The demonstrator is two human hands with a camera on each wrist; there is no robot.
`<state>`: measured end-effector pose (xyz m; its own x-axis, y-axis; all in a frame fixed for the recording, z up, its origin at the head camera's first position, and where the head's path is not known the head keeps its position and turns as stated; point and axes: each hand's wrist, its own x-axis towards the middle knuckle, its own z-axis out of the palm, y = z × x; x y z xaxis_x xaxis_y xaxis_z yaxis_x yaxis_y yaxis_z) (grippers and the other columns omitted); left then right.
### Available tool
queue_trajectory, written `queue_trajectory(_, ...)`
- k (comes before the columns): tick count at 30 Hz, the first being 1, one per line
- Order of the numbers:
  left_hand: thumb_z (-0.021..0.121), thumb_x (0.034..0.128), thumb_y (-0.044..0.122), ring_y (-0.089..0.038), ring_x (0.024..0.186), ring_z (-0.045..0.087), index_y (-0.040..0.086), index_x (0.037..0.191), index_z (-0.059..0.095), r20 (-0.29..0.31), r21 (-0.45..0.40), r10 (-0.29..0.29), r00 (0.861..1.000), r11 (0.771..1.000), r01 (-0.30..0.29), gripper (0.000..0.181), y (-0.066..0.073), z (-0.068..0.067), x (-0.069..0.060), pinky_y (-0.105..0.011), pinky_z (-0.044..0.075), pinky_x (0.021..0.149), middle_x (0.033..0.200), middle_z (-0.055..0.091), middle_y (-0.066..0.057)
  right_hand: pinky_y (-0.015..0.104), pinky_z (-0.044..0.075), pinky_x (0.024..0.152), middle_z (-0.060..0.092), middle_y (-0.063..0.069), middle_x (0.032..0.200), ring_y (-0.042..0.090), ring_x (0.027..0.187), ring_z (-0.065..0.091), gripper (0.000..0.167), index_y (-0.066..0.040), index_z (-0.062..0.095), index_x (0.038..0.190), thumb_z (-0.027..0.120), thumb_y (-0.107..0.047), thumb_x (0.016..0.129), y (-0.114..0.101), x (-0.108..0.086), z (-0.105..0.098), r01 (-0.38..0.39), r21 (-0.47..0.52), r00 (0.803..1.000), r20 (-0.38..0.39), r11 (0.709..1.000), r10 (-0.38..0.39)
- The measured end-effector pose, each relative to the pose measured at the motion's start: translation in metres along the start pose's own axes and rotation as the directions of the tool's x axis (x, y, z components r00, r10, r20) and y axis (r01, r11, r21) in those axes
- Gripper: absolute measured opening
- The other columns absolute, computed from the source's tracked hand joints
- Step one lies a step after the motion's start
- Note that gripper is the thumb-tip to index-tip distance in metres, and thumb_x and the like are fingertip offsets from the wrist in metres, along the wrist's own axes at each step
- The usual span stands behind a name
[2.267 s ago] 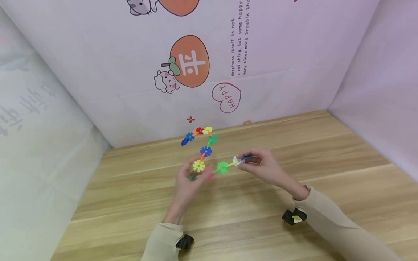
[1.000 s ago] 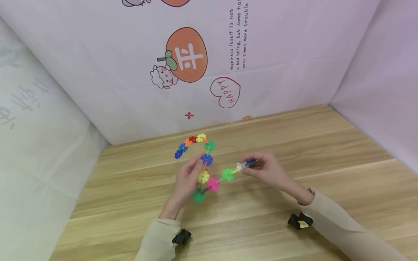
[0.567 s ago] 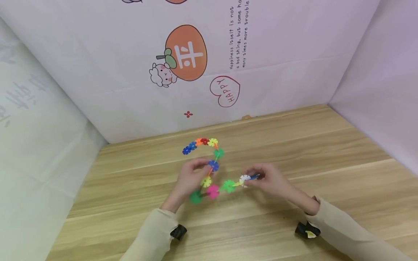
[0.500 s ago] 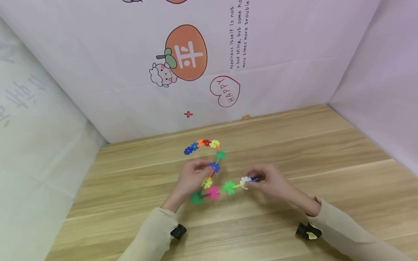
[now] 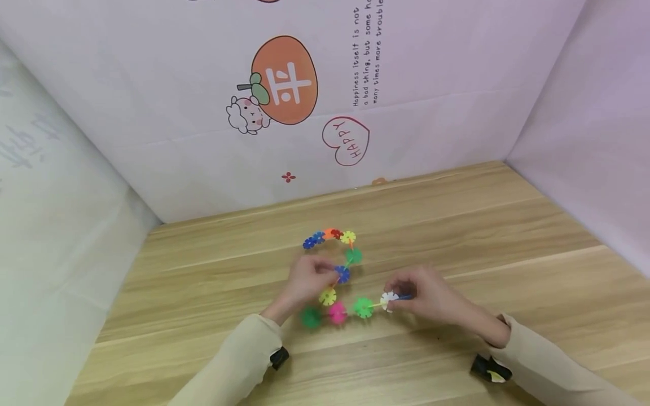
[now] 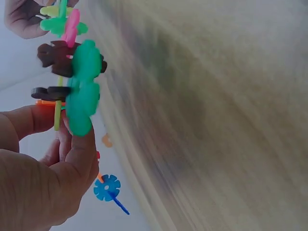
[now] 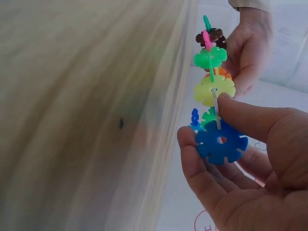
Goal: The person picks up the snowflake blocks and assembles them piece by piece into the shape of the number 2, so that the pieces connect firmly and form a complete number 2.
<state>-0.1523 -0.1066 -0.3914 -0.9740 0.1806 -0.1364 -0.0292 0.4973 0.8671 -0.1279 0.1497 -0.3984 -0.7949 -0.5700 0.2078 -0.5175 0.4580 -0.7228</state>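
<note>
A chain of interlocking plastic snowflake discs hangs between both hands over the table, curving back at its far end. In the head view my left hand [image 5: 307, 280] pinches it near a blue disc [image 5: 343, 274]; the left wrist view shows thumb and fingers at orange and yellow pieces beside a green disc [image 6: 83, 108]. My right hand [image 5: 431, 296] pinches the other end, where a white disc [image 5: 388, 302] joins a blue disc [image 7: 210, 144]. Between the hands run yellow, dark green, pink and bright green discs [image 5: 363, 304]. Dark brown discs [image 6: 58, 57] show in the wrist views.
A wood-grain table [image 5: 386, 361] lies beneath the hands. White cloth walls enclose it at the back [image 5: 178, 141], left and right, the back one printed with cartoons and writing. Black wrist cameras [image 5: 491, 369] sit by both beige sleeves.
Both hands have come down and rightward with the chain. My left hand's grip has shifted from around the yellow and pink discs to near the blue disc. My right hand keeps its end.
</note>
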Motion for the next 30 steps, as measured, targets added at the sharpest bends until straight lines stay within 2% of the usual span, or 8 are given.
queue_trajectory(7, 0.07, 0.0813, 0.009, -0.015, 0.073, 0.061, 0.002, 0.096, 0.071, 0.016, 0.067, -0.03, 0.999, 0.997, 0.029, 0.016, 0.0002, 0.0021, -0.001, -0.028, 0.053, 0.064, 0.086, 0.068, -0.006, 0.022, 0.049, 0.059, 0.061, -0.013, 0.075, 0.002, 0.067, 0.054, 0.015, -0.016, 0.069, 0.085, 0.081, -0.018, 0.076, 0.0009, -0.0042, 0.0015, -0.016, -0.047, 1.0, 0.017, 0.999, 0.017)
queue_trajectory(14, 0.071, 0.0808, 0.01, -0.015, 0.067, 0.057, 0.004, 0.093, 0.071, 0.03, 0.102, -0.057, 0.998, 0.993, 0.054, 0.013, -0.0018, 0.0003, -0.0021, -0.027, 0.051, 0.057, 0.083, 0.065, -0.004, 0.022, 0.049, 0.059, 0.061, -0.013, 0.074, 0.003, 0.066, 0.054, 0.015, -0.015, 0.07, 0.085, 0.081, -0.018, 0.076, 0.0018, -0.0043, 0.0056, -0.024, -0.014, 0.998, 0.063, 1.0, 0.025)
queue_trajectory(23, 0.071, 0.0818, 0.011, -0.017, 0.077, 0.059, 0.003, 0.096, 0.07, 0.041, 0.131, -0.085, 0.996, 0.988, 0.079, 0.016, -0.0047, 0.0024, -0.0022, -0.03, 0.053, 0.066, 0.091, 0.066, -0.007, 0.021, 0.047, 0.059, 0.06, -0.013, 0.074, 0.004, 0.067, 0.054, 0.017, -0.017, 0.069, 0.085, 0.083, -0.02, 0.075, 0.0029, -0.0051, 0.0062, -0.031, -0.05, 0.991, 0.127, 0.998, 0.037)
queue_trajectory(30, 0.069, 0.0838, 0.01, -0.018, 0.075, 0.06, 0.002, 0.098, 0.069, 0.066, 0.127, -0.094, 0.993, 0.988, 0.085, 0.017, -0.0066, 0.0034, -0.0028, -0.03, 0.053, 0.065, 0.091, 0.066, -0.008, 0.021, 0.05, 0.06, 0.061, -0.014, 0.074, 0.001, 0.067, 0.055, 0.015, -0.016, 0.07, 0.084, 0.082, -0.016, 0.075, 0.0038, -0.0054, 0.0068, -0.029, -0.032, 0.988, 0.148, 0.999, 0.034)
